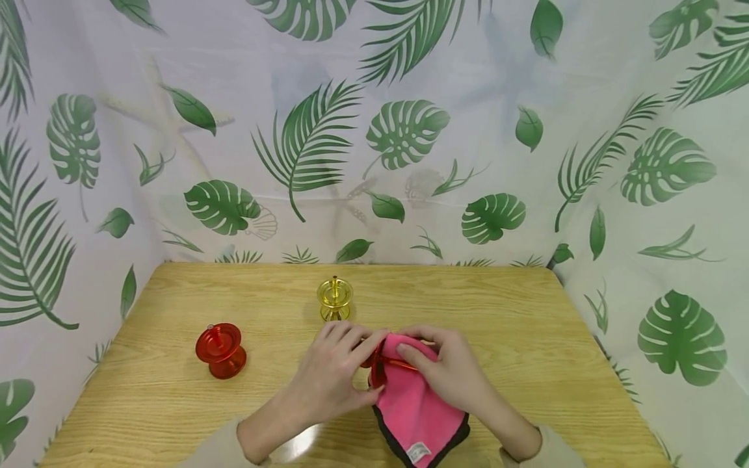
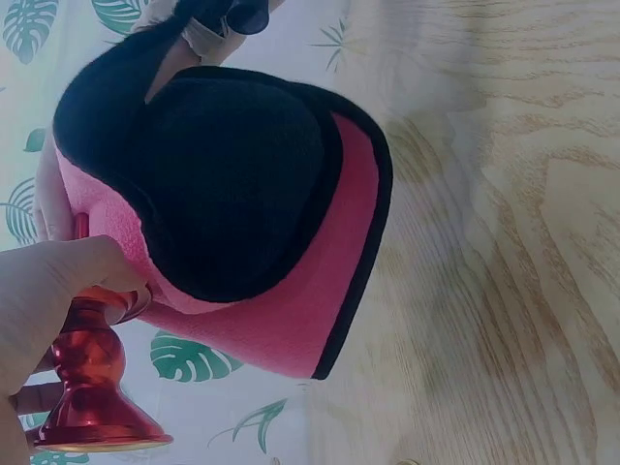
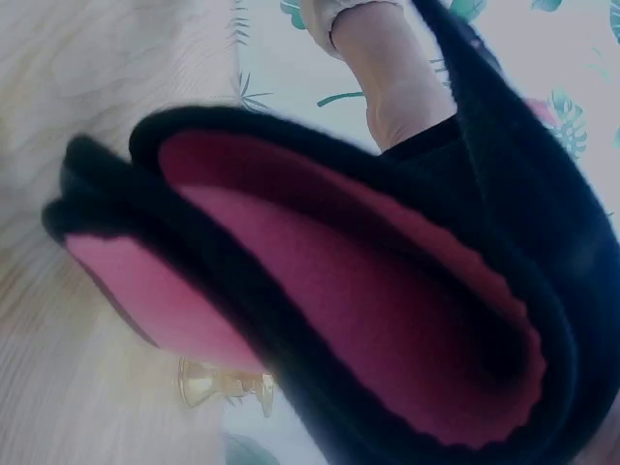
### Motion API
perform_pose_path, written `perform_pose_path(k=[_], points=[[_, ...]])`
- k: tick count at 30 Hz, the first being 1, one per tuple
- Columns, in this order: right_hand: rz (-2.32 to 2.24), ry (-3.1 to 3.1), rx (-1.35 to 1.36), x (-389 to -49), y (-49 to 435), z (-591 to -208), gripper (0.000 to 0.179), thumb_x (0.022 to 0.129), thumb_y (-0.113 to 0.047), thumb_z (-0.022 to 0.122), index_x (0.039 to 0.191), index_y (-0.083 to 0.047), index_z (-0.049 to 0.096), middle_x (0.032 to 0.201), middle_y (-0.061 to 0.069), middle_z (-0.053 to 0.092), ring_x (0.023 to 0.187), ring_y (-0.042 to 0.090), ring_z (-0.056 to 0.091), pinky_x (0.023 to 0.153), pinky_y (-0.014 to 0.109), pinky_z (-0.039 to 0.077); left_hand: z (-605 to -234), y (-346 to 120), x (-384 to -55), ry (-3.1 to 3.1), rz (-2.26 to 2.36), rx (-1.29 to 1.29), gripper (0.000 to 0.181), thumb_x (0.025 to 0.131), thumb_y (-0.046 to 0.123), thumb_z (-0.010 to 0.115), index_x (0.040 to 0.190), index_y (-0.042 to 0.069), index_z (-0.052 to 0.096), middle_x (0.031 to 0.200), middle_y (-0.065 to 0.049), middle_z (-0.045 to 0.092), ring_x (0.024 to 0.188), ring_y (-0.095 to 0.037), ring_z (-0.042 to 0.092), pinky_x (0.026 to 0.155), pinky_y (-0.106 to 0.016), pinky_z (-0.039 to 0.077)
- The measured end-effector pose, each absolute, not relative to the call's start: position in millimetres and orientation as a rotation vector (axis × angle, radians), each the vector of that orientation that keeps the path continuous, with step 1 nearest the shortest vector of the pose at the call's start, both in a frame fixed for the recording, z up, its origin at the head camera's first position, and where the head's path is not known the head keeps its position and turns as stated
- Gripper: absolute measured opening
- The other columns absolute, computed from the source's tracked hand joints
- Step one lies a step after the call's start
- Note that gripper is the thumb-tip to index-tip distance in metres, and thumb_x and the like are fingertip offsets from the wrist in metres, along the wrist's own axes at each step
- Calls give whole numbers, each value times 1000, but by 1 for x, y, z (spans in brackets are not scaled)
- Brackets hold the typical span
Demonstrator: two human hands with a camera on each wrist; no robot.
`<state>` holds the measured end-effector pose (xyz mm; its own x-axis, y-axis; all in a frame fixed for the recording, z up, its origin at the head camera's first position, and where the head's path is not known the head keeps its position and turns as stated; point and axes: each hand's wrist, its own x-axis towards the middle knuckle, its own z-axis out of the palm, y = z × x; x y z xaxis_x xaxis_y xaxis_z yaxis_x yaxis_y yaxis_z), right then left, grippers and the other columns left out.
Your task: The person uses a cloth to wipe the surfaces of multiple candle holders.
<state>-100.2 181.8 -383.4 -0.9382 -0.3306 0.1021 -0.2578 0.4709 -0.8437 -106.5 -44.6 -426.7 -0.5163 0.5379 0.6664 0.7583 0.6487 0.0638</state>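
My left hand (image 1: 333, 377) grips a shiny red candle holder (image 2: 92, 363), tipped on its side, with its flared foot showing in the left wrist view. In my right hand (image 1: 453, 370) is a pink cloth (image 1: 418, 416) with black edging and a small white label. Thumb and fingers pinch this cloth against the holder's dish end, and its lower corner hangs down toward me. The cloth's dark back (image 2: 242, 184) shows in the left wrist view. Folds of cloth fill most of the right wrist view and hide the right fingers there.
A second red candle holder (image 1: 221, 351) stands upright on the wooden table (image 1: 468, 299), left of my left hand. Beyond the hands stands a gold one (image 1: 335, 299), with a dish and a central post. A leaf-printed white curtain (image 1: 409, 214) closes the back and sides.
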Motion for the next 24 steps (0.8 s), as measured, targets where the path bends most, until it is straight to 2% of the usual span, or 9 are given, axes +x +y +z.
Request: perform_pose_path(k=[4, 7, 10, 16, 19, 24], points=[[-1494, 2651, -573, -101, 181, -387, 19, 100, -14, 72, 116, -7, 77, 112, 13, 80, 82, 3, 73, 70, 22, 60, -427, -44, -106, -2260, -459, -999, 83, 62, 47, 99, 132, 14, 71, 108, 4, 70, 101, -15, 62, 94, -36, 52], [-1459, 2773, -802, -98, 179, -391, 17, 96, -7, 76, 111, -11, 79, 105, 5, 81, 86, 5, 75, 74, 23, 62, -425, -44, -106, -2262, -459, -999, 81, 63, 48, 98, 131, 14, 70, 108, 4, 70, 101, -15, 63, 94, -36, 51], [-1353, 2922, -1086, -94, 179, -394, 24, 89, 1, 80, 108, -13, 80, 103, 0, 80, 90, 9, 76, 76, 21, 62, -424, -43, -106, -2263, -469, -1005, 81, 63, 49, 98, 131, 15, 70, 108, 4, 70, 101, -14, 63, 92, -35, 51], [-1147, 3091, -1549, -91, 182, -394, 37, 76, 11, 84, 106, -10, 79, 102, 4, 79, 87, 18, 77, 77, 21, 62, -419, -44, -105, -2299, -525, -1023, 87, 60, 43, 99, 136, 15, 68, 108, 4, 70, 102, -14, 62, 92, -35, 52], [-1118, 3107, -1626, -90, 185, -392, 42, 72, 13, 85, 107, -10, 79, 103, 5, 78, 88, 20, 77, 78, 23, 63, -418, -45, -105, -2310, -539, -1027, 88, 60, 43, 99, 137, 15, 67, 109, 4, 71, 103, -14, 63, 93, -36, 53], [-1173, 3073, -1654, -87, 191, -389, 49, 70, 19, 82, 111, -8, 78, 105, 7, 78, 88, 20, 76, 75, 16, 58, -417, -47, -105, -2314, -553, -1020, 84, 61, 42, 98, 135, 15, 69, 109, 3, 71, 103, -15, 64, 95, -37, 54]])
